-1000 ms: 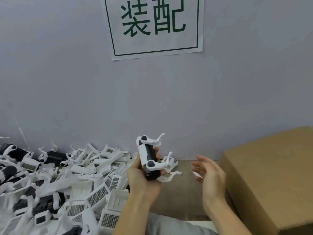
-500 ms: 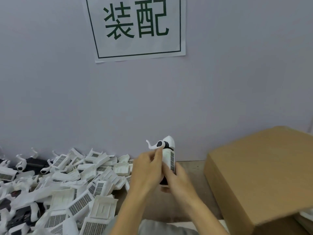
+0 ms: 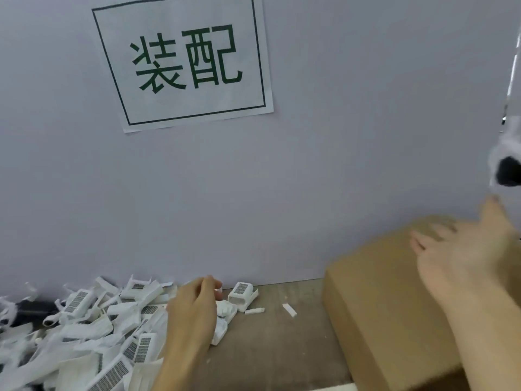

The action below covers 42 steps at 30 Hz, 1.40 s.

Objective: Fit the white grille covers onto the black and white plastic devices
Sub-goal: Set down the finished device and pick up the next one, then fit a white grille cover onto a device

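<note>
A heap of white grille covers (image 3: 84,331) lies on the bench at the lower left, with a few black and white devices (image 3: 31,307) half buried at its far left. My left hand (image 3: 194,309) hovers over the heap's right edge, fingers loosely curled, with nothing visibly in it. My right hand (image 3: 465,249) is blurred above the cardboard box (image 3: 375,311), fingers spread. One black and white device (image 3: 507,170) is a blur at the right edge of view, just above my right thumb tip; whether they touch is unclear.
A single grille cover (image 3: 242,294) stands apart by the wall. Small white plastic scraps (image 3: 289,309) lie on the brown bench (image 3: 276,348). The grey wall behind carries a printed paper sign (image 3: 186,60).
Both hands held the device together half a second ago. They have since parted: the left dropped to the heap, the right swung right over the box, and the device is now at the right edge.
</note>
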Available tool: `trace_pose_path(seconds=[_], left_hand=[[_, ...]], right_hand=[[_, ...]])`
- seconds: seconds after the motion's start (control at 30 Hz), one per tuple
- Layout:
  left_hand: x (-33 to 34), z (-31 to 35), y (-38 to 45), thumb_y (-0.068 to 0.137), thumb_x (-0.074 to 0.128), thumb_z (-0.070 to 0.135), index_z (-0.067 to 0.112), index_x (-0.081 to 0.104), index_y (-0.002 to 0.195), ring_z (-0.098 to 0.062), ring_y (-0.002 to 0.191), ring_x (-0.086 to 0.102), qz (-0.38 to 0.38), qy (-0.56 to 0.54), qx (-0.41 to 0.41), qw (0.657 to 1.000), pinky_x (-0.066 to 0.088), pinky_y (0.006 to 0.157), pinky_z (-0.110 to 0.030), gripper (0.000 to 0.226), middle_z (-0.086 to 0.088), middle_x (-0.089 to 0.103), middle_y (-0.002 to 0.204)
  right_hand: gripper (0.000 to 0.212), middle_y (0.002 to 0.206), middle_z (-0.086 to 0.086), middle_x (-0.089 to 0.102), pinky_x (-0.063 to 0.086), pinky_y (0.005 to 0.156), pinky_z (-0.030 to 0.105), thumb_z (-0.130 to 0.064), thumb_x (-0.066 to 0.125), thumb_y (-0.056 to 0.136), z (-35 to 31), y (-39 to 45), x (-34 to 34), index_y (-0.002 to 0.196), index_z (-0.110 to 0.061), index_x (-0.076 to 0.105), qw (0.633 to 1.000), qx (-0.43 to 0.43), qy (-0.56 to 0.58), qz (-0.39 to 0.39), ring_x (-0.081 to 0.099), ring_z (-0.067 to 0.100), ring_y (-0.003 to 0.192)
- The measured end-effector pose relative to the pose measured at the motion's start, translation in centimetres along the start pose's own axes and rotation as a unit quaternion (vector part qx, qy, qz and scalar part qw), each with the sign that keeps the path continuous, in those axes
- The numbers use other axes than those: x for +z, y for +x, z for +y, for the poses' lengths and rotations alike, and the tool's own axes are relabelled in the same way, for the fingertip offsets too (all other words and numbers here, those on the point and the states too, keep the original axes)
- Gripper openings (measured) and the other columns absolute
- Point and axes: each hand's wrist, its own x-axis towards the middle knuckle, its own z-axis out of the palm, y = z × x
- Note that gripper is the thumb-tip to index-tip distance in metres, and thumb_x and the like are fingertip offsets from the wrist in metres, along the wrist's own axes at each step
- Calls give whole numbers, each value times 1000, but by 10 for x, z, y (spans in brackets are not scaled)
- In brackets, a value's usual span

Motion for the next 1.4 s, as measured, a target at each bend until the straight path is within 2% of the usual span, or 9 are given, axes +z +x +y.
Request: trace_pose_path(seconds=[0.13, 0.3, 0.4, 0.5, 0.7, 0.83, 1.0, 1.2, 1.4], left_hand=[[10, 5, 4, 98, 45, 24, 5, 67, 92, -18, 79, 60, -129, 213, 32, 968, 48, 72, -33, 31, -6, 72, 89], [13, 20, 42, 99, 47, 43, 17, 62, 118, -20, 108, 58, -338, 482, 101, 802, 43, 82, -30, 36, -1, 63, 122], [-15, 6, 87, 100, 47, 40, 17, 53, 133, -27, 122, 53, -307, 563, 109, 760, 45, 100, -40, 41, -6, 54, 138], [-65, -27, 137, 100, 45, 37, 18, 43, 141, -34, 135, 38, -199, 647, 70, 733, 40, 108, -51, 46, -10, 42, 146], [-181, -107, 206, 96, 47, 46, 28, 13, 154, -48, 147, 3, -2, 701, -91, 707, 30, 112, -65, 70, -12, 3, 162], [-237, -154, 234, 98, 44, 44, 33, 12, 156, -52, 148, 3, 29, 634, -197, 747, 19, 117, -64, 68, -19, 1, 164], [-257, -196, 254, 94, 61, 26, 5, 49, 134, -36, 117, 58, -4, 611, -137, 780, 45, 99, -37, 46, -21, 62, 127], [-269, -210, 269, 95, 62, 13, -8, 56, 108, -43, 104, 61, 92, 567, -137, 807, 45, 83, -40, 25, -32, 64, 109], [-264, -169, 257, 89, 55, 1, 0, 57, 99, -43, 87, 57, 142, 663, 31, 734, 45, 65, -48, 10, -22, 56, 100]], right_hand=[[25, 113, 9, 72, 45, 74, 31, -20, 47, 100, 62, -19, 5, 103, -8, 69, 945, 57, -310, -91, 70, 22, 92], [23, 72, -15, 71, 51, 70, 20, -17, 56, 91, 152, -71, 7, 74, -21, 70, 774, -41, -573, -267, 67, 3, 77], [19, 65, -16, 61, 48, 66, 16, -22, 54, 91, 192, -99, 0, 88, -30, 71, 737, -44, -586, -334, 57, 2, 67], [26, 93, -15, 61, 48, 88, 19, -25, 54, 93, 215, -110, -11, 114, -31, 68, 685, 1, -608, -401, 56, 2, 88], [28, 88, -11, 68, 41, 73, 3, -9, 59, 89, 221, -105, -10, 92, -35, 69, 713, -1, -585, -387, 61, 3, 78], [35, 88, -7, 69, 44, 73, 5, -8, 57, 88, 228, -101, -6, 81, -42, 61, 703, 21, -590, -396, 50, -11, 99], [34, 88, -6, 68, 44, 72, 4, -11, 57, 88, 235, -96, -1, 86, -46, 60, 693, 37, -602, -395, 49, -17, 95], [39, 85, 0, 73, 45, 72, 6, -9, 62, 84, 235, -97, 0, 81, -48, 62, 699, 57, -608, -372, 56, -8, 91], [38, 75, -11, 74, 47, 68, 7, -5, 63, 82, 237, -96, -5, 73, -41, 69, 715, 77, -594, -359, 63, -1, 77]])
